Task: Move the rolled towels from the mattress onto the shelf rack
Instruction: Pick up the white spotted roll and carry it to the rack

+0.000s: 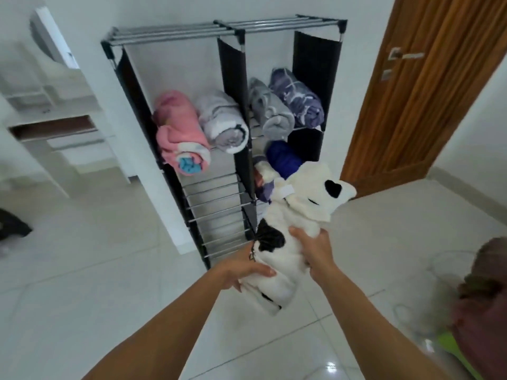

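I hold a white rolled towel with black patches in both hands, just in front of the shelf rack's lower right side. My left hand grips its near end from the left and my right hand grips its middle from the right. The black rack with metal bars stands against the white wall. On one shelf lie a pink roll, a light grey roll, a grey roll and a purple patterned roll. Below, a blue roll and a partly hidden roll sit on the right.
A brown wooden door stands to the right of the rack. White shelving is at the left. The floor is glossy white tile. A person's head shows at the lower right edge. The rack's lower left bars are bare.
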